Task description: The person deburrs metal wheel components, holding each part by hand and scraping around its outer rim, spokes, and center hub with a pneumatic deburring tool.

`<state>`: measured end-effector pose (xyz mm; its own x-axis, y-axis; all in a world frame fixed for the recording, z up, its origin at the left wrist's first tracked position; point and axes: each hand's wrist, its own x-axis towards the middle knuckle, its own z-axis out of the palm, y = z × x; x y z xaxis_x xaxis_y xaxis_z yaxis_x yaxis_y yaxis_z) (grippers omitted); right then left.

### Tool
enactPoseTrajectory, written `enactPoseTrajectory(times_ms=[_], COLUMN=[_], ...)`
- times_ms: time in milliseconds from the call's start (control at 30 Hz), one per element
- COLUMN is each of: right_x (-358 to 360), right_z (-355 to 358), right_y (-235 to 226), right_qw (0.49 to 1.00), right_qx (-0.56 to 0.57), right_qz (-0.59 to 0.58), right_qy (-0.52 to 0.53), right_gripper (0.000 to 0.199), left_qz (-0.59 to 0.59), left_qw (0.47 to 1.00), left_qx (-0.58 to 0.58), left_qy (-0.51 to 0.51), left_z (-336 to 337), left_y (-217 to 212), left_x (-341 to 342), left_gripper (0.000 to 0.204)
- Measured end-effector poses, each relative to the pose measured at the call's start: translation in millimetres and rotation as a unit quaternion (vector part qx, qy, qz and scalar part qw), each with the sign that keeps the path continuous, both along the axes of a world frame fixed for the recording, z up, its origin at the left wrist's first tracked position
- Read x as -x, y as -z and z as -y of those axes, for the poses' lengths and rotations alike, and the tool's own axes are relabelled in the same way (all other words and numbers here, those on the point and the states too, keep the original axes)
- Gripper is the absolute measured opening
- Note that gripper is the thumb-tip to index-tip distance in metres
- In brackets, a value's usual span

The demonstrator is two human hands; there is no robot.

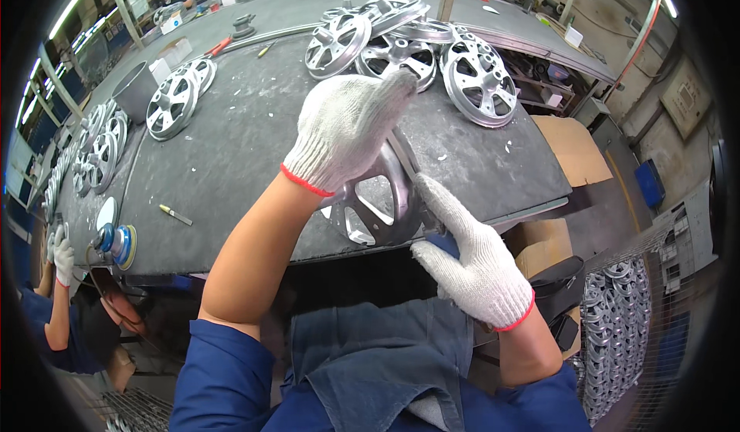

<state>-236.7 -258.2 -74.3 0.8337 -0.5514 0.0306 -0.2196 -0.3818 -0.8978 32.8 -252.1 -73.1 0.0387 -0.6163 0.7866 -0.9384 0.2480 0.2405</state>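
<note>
From the head view, my gloved left hand [344,130] covers the top of the silver spoked alloy wheel [375,201], fingers curled over it. My right hand [470,258] grips its lower edge at the dark desk [231,147] front. Other silver wheels [432,54] crowd the far side; an orbital sander [116,243] lies left.

A dark, dusty workbench [254,135] carries a cluster of silver wheel rims [408,50] at its far edge. Left of that cluster lies another rim [171,104], with a grey bucket [139,89] just beyond it.
</note>
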Motion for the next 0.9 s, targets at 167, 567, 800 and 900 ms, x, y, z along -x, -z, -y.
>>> enactPoseTrajectory(times_ms=[167,567,800,900], right_x=[14,9,-7,3], right_z=[-16,-15,-3,-12], right_y=[21,17,-1,19], right_qw=[1.000,1.000,1.000,0.998], right_qx=[0.002,0.023,0.026,0.054], right_qz=[-0.001,0.002,-0.008,0.019], right_qy=[0.014,0.006,0.008,0.003], right_gripper=[0.076,0.076,0.079,0.080], left_qz=[-0.146,-0.147,-0.020,-0.154], left_qw=[0.987,0.988,0.997,0.985], left_qx=[-0.071,-0.039,-0.074,-0.073], left_qy=[-0.017,-0.007,-0.033,-0.012], left_z=[-1,1,-11,-7], left_y=[-4,1,-7,-4], left_x=[-11,-14,-2,-13], left_gripper=[0.067,0.066,0.046,0.078])
